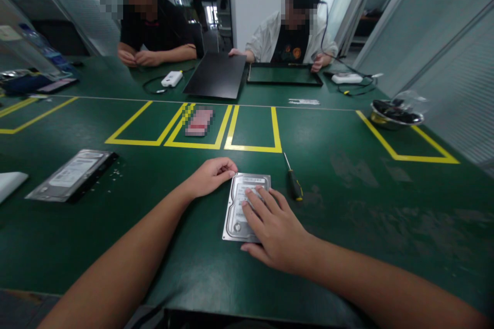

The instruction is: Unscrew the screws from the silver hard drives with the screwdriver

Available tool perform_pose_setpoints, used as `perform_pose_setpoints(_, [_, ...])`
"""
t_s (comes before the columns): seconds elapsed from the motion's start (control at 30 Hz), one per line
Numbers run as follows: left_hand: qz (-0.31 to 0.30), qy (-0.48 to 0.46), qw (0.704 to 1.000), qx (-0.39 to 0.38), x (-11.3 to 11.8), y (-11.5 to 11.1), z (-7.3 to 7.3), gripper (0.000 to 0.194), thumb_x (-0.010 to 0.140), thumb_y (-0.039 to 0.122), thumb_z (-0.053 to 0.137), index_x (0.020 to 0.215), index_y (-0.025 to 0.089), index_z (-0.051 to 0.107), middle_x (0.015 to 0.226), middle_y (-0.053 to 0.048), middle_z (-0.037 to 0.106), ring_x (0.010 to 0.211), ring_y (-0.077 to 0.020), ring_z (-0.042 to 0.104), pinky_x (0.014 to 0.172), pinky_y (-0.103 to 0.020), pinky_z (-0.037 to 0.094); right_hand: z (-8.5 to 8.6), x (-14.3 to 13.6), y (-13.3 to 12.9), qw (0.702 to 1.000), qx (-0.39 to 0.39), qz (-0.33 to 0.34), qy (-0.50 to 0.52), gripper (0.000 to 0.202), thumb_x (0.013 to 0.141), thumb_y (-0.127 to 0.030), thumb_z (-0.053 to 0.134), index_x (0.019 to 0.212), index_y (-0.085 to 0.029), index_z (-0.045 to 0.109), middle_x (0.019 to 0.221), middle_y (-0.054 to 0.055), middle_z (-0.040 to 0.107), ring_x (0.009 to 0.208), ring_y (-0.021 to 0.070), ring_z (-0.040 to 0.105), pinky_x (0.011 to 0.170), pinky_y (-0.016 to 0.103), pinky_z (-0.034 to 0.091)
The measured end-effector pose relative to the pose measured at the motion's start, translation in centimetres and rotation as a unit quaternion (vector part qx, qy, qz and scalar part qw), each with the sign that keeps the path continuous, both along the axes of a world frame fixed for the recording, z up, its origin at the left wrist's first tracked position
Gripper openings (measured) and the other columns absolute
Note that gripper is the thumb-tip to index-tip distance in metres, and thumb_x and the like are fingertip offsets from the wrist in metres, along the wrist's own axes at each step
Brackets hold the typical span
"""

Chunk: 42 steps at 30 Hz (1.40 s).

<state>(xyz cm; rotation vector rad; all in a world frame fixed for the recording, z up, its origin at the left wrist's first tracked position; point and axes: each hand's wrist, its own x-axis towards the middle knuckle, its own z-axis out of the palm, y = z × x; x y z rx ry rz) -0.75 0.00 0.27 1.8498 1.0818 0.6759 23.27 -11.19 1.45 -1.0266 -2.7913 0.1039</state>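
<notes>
A silver hard drive with a white label (236,216) lies flat on the green table (200,277) in front of me. My right hand (276,229) rests over its right side, fingers spread across the label and thumb near the lower edge. At the drive's upper left corner is my left hand (211,176), its fingers curled and thumb and forefinger together; anything between them is too small to make out. A screwdriver (295,185) with a black and yellow handle lies to the right of the drive, its shaft pointing away from me.
Another hard drive (73,175) lies at the left beside small scattered bits (111,175). Yellow tape outlines (252,149) cross the table, one around a pink blurred object (199,122). A metal bowl (397,115) stands at the right. Two people sit opposite, one holding a black panel (218,74).
</notes>
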Motion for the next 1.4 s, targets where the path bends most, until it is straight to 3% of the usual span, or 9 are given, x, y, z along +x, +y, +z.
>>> perform_pose_setpoints(0.4, [0.020,-0.013,1.000,-0.015,0.2,0.1,0.1,0.018,0.085,0.031,0.063,0.087,0.014,0.063,0.075,-0.001,0.061,0.067,-0.0116,0.055,0.061,-0.024,0.044,-0.1,0.0,0.0,1.000,0.004,0.002,0.004,0.073,0.091,-0.059,0.049,0.143,-0.009,0.043,0.156,0.023,0.034,0.142,0.0441,0.029,0.113,0.062,0.023])
perform_pose_setpoints(0.87, [0.009,-0.033,0.998,-0.050,0.2,-0.1,0.3,0.023,0.085,0.033,0.065,0.094,0.012,0.063,0.081,-0.002,0.064,0.073,-0.0127,0.059,0.067,-0.025,0.046,0.5,-0.1,0.0,1.000,-0.004,-0.001,-0.004,0.071,0.089,-0.056,0.054,0.142,-0.009,0.045,0.154,0.024,0.036,0.141,0.0434,0.032,0.113,0.061,0.027])
perform_pose_setpoints(1.3, [0.038,-0.030,0.996,-0.069,0.4,-0.5,0.0,0.024,0.082,0.032,0.068,0.093,0.011,0.068,0.081,-0.006,0.070,0.072,-0.0149,0.063,0.067,-0.027,0.049,1.2,-0.1,-0.6,0.999,0.016,-0.008,-0.026,0.068,0.086,-0.051,0.061,0.138,-0.009,0.047,0.151,0.025,0.040,0.137,0.0435,0.036,0.110,0.062,0.030])
perform_pose_setpoints(1.4, [0.040,-0.032,0.996,-0.067,0.5,-0.6,0.0,0.023,0.081,0.031,0.068,0.093,0.011,0.068,0.080,-0.006,0.069,0.071,-0.0143,0.063,0.067,-0.027,0.049,1.0,0.0,-0.3,0.999,0.032,-0.001,-0.012,0.070,0.085,-0.056,0.060,0.135,-0.009,0.050,0.148,0.025,0.044,0.134,0.0429,0.039,0.106,0.060,0.033])
